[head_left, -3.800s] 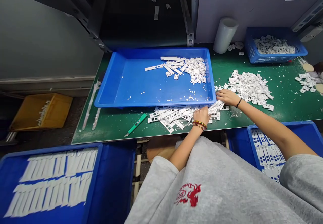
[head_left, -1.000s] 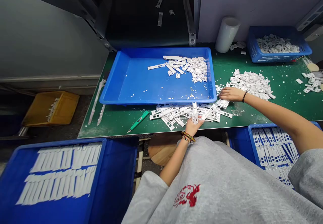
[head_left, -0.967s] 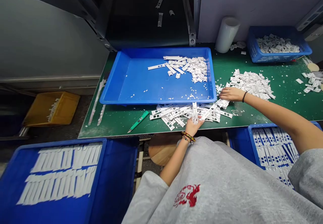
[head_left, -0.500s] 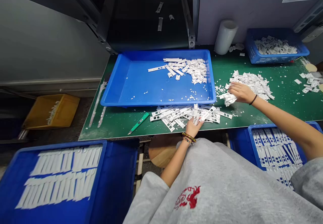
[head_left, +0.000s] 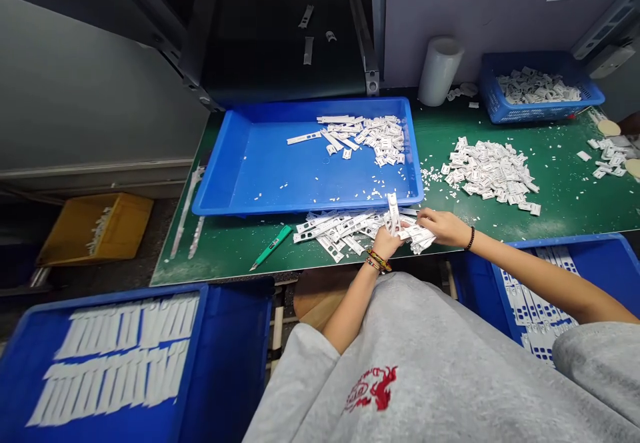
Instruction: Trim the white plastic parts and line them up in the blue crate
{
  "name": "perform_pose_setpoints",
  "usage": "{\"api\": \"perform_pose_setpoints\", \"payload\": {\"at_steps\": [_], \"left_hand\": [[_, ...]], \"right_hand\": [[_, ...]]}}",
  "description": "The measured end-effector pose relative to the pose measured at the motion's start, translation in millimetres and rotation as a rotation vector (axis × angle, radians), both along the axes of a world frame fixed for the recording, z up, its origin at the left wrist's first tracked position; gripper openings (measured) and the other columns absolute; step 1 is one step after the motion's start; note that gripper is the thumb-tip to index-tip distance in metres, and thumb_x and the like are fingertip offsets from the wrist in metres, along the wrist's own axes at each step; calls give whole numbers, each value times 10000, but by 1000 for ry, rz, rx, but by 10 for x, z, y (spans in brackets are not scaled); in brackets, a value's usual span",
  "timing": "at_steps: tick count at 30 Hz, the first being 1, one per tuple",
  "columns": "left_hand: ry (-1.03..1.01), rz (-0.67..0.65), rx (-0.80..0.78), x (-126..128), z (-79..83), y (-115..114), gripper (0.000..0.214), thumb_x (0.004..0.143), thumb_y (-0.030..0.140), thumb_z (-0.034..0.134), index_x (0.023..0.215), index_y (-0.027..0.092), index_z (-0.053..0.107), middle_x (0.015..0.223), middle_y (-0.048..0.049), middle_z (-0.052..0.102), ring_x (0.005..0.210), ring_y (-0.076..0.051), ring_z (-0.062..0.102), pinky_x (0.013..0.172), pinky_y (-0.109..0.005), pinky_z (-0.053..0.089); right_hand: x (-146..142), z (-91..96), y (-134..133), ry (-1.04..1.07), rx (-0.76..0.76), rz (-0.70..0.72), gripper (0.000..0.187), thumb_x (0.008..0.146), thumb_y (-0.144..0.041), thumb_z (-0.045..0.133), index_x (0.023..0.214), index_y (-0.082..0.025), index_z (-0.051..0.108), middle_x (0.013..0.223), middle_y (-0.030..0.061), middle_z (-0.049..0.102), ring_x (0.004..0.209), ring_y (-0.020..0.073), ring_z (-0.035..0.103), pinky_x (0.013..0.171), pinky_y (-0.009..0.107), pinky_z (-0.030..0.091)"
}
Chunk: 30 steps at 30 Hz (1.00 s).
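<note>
My left hand [head_left: 385, 239] is closed on a small bundle of white plastic strips [head_left: 393, 208] that stands upright above the green mat's front edge. Right beside it, my right hand [head_left: 441, 224] grips more white strips [head_left: 419, 235] and touches the left hand's bundle. A loose pile of long white strips [head_left: 335, 226] lies on the mat just left of both hands. Behind them sits a shallow blue tray [head_left: 260, 163] with white pieces in its far right corner. A heap of small white pieces [head_left: 490, 170] lies on the mat to the right.
A green knife [head_left: 271, 246] lies near the mat's front edge. A white roll [head_left: 439, 70] and a blue basket [head_left: 537, 90] of pieces stand at the back. Blue bins [head_left: 110, 356] with rows of strips sit low at left and right [head_left: 545, 296]. A yellow box [head_left: 95, 226] is on the floor.
My right hand left the heap of small pieces, came back toward me with strips and met the left hand. The left hand stayed put with its upright bundle.
</note>
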State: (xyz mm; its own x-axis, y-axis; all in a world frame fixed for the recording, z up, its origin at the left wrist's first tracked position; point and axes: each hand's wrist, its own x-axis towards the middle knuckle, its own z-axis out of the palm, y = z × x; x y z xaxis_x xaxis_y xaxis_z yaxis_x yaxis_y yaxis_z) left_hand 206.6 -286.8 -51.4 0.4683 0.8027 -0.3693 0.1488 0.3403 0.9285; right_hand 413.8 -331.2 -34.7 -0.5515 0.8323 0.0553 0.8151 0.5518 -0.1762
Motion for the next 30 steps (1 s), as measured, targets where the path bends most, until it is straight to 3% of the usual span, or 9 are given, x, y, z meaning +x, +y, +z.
{"api": "perform_pose_setpoints", "payload": {"at_steps": [2,7,13,17,22,26,30], "left_hand": [[-16,16,-8,21,3,7,232,611,291,786,778,143,723,554,43,564,498,-85,469,515,-224,400],[-9,140,15,-104,34,-18,335,639,316,789,910,160,669,573,68,534,538,-88,503,571,-223,439],[-8,94,-71,-287,32,-154,367,811,532,630,779,167,607,461,69,442,405,-87,477,422,-204,373],[3,70,-118,-242,-10,-189,308,854,462,598,868,155,611,499,48,515,462,-118,591,393,-179,415],[13,64,-143,-171,-87,-184,213,867,349,615,911,142,596,736,-25,678,507,-91,632,393,-152,458],[22,59,-130,-147,-135,-182,189,877,314,612,927,132,605,845,-69,713,568,-92,655,406,-142,483],[25,55,-108,-149,-166,-188,165,883,273,591,944,123,621,875,-90,727,655,-118,685,417,-146,513]], "right_hand": [[35,-26,-10,-14,9,-15,193,969,-220,439,1087,-175,586,1150,150,660,848,206,621,662,300,445],[254,-7,51,-64,29,-113,225,961,-180,425,1088,-173,610,946,128,699,867,240,620,700,318,435],[327,-79,200,-103,14,-251,219,926,-215,512,1125,-154,581,963,152,701,892,278,624,677,335,416],[209,-187,216,-113,-22,-301,294,858,-262,642,1120,-176,542,958,131,697,864,279,632,638,318,396],[189,-213,219,-143,-49,-331,329,859,-280,662,1143,-190,522,977,126,697,900,286,631,679,318,401],[176,-213,376,-182,-81,-306,257,846,-250,672,1068,-169,570,982,147,703,893,288,629,707,327,396],[197,-143,536,-213,-110,-267,330,793,-288,745,1060,-162,597,970,143,709,859,279,625,686,319,375]]}}
